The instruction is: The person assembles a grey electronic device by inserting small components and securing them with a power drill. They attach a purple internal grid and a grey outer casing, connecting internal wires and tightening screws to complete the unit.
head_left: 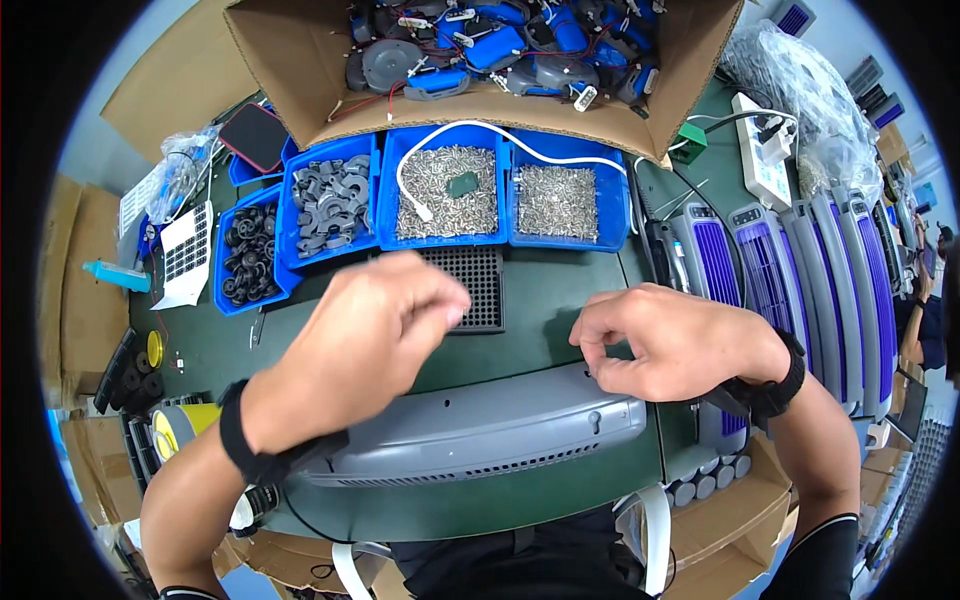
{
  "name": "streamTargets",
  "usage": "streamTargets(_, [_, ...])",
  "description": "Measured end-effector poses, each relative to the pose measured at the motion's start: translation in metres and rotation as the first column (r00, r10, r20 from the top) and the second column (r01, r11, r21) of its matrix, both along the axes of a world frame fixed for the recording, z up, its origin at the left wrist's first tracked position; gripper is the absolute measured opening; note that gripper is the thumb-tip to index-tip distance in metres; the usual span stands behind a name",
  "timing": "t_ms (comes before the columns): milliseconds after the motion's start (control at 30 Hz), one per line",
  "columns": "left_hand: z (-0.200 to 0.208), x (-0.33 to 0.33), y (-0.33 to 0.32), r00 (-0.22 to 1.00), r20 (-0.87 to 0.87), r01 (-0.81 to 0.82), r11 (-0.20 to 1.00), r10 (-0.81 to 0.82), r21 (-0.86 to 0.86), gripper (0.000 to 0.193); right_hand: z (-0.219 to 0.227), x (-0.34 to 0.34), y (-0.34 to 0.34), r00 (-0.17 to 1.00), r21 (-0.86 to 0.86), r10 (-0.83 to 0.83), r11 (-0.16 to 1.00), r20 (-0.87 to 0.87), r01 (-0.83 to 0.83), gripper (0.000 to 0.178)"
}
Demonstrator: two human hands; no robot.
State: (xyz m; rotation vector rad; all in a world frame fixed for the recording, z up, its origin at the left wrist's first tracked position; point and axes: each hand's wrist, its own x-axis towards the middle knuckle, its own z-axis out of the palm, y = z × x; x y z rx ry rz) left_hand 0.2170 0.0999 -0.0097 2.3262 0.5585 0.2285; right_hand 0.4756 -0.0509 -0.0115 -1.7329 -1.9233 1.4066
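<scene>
A long grey plastic housing [500, 428] with slotted vents and screw holes lies across the green table in front of me. Above its left part is my left hand [365, 325], thumb and fingers pinched together next to a black perforated tray [484, 290]. Whatever sits between those fingertips, if anything, is too small to make out. My right hand [670, 345] is curled in a pinch over the housing's right upper edge, close to a small hole. Its fingertips hide what they may hold. Dark bands circle both wrists.
Blue bins hold small screws [450, 180], grey clips [335, 200] and black parts [250, 255]. Behind stands a cardboard box [680, 80] full of blue-grey parts with wires. Grey-purple housings [765, 260] line the right side, near a white power strip [760, 150]. A white cable [520, 145] crosses the bins.
</scene>
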Motion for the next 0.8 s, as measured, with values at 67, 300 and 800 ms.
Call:
streamTargets(67, [0.002, -0.011, -0.008, 0.996, 0.010, 0.087, 0.996, -0.087, 0.024, 0.009, -0.001, -0.001, 0.002, 1.000, 0.024, 0.004, 1.000, -0.017, -0.003, 0.029])
streamTargets(300, [0.011, -0.033, -0.012, 0.973, -0.079, 0.222, 0.969, -0.215, 0.105, 0.009, -0.007, 0.002, 0.004, 0.997, 0.008, -0.022, 1.000, -0.078, 0.022, 0.031])
streamTargets(800, [0.012, -0.032, -0.030, 0.912, -0.212, 0.403, 0.863, -0.351, 0.306, 0.025, -0.002, -0.011, -0.015, 0.989, 0.174, -0.097, 0.978, -0.115, 0.117, 0.018])
